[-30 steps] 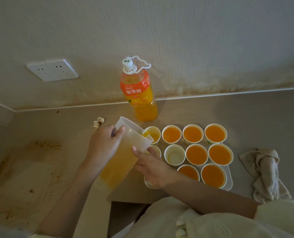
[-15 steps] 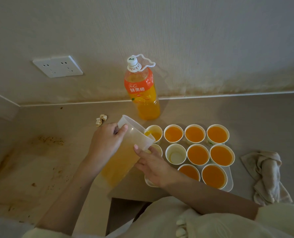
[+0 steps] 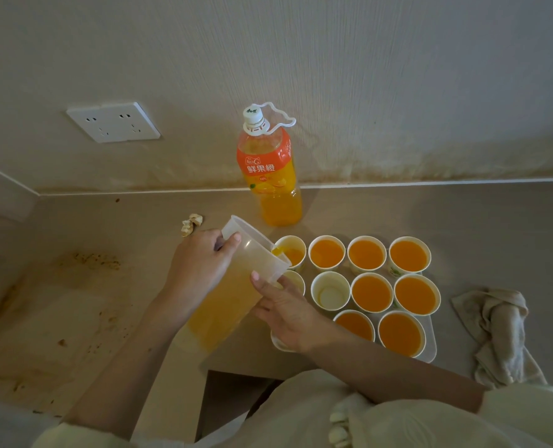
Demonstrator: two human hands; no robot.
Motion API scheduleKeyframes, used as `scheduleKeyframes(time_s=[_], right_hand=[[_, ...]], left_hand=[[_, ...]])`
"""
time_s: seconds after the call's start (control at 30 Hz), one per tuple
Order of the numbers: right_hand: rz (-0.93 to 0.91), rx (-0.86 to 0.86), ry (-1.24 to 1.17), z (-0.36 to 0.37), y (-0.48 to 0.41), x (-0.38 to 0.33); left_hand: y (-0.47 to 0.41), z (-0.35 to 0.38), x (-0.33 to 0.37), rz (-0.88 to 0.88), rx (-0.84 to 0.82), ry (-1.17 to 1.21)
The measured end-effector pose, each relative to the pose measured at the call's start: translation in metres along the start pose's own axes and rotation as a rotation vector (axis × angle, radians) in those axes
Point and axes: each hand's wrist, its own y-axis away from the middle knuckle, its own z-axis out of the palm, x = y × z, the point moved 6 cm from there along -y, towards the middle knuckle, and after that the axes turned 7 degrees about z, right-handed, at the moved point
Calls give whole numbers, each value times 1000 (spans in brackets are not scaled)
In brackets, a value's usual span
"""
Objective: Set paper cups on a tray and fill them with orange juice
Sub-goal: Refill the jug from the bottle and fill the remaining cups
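I work from a single view, the head camera. It sits above the worktop, facing forward and steeply down toward the wall, which fills the upper part of the frame. Range is close: the left hand and right hand meet at the jug just left of centre, forearms crossing the bottom edge. The tray lies right of centre. Wide-angle bending noted along the worktop's rear edge.
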Motion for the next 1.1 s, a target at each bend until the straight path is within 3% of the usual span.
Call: scheduleKeyframes(time_s=[1.1], right_hand=[[20, 11, -50, 6, 7, -3]], left_hand=[[-1, 1, -1, 4, -2, -25]])
